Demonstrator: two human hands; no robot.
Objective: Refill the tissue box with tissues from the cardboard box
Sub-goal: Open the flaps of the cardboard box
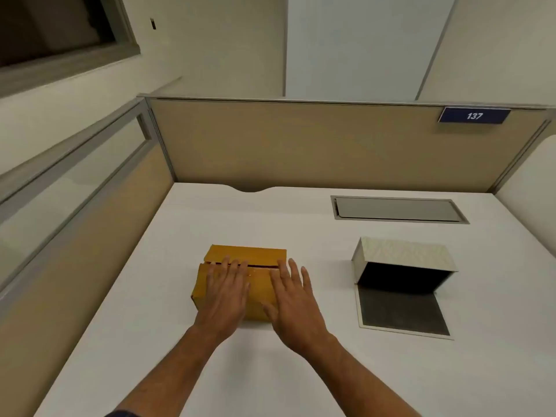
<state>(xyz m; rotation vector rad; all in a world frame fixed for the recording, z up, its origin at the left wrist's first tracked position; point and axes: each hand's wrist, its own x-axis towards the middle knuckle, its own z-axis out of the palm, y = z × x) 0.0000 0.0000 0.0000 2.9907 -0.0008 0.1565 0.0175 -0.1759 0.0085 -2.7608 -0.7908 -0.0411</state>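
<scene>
We rest both hands flat, fingers spread, on cardboard box [240,260] mid-surface [168,341]: left hand [226,293], right hand [293,299], gripping nothing. Tissue box [403,254] well right, open, tipped.

The cardboard box [240,278] lies on the desk [270,371], left of the tissue box [401,254].

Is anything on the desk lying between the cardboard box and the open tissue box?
Nothing visible. Only bare desk separates the cardboard box from the tissue box. Both hands, left hand and right hand, rest flat on the cardboard box's closed flaps.
</scene>
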